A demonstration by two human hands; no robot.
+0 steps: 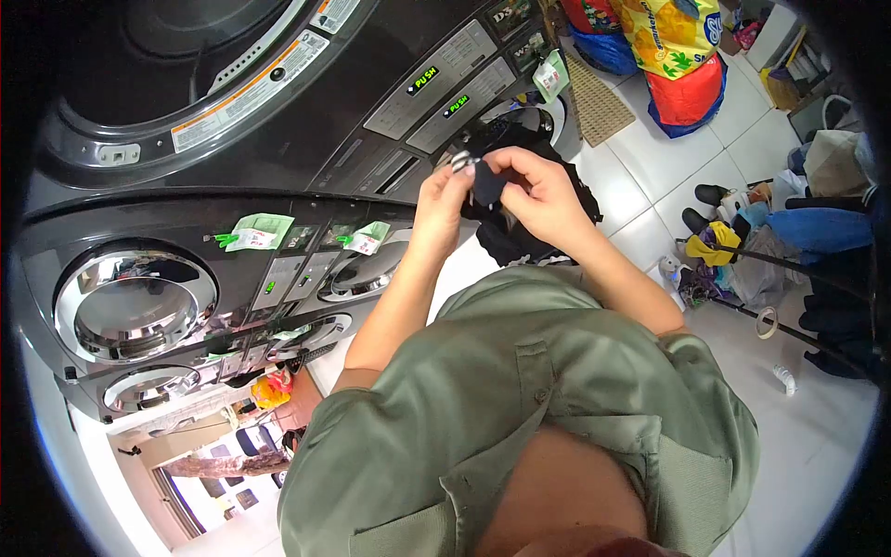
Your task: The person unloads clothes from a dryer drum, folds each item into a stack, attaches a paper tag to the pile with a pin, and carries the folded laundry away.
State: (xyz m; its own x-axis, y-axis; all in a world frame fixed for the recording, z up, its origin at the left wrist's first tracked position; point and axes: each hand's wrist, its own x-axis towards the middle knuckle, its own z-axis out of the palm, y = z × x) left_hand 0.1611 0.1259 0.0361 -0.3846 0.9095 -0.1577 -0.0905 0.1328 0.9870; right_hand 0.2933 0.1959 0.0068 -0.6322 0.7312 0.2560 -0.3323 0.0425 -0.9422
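Note:
My left hand (441, 202) and my right hand (546, 193) are raised in front of me, close together. Between them is a small piece of dark navy cloth (489, 186); its exact kind does not show. The fingers of both hands pinch it. Something shiny and silver (460, 161) is at the left fingertips, too small to make out. Below and behind the hands, a heap of black clothes (520, 243) bulges out by the round door (541, 116) of a machine.
Dark stacked laundry machines (306, 209) fill the left side, with green tags (260, 232) clipped on. Bright shopping bags (673, 56) stand at the upper right beside a woven mat (596, 102). Clothes and a dark rail (798, 269) line the right. White floor tiles (640, 172) lie between.

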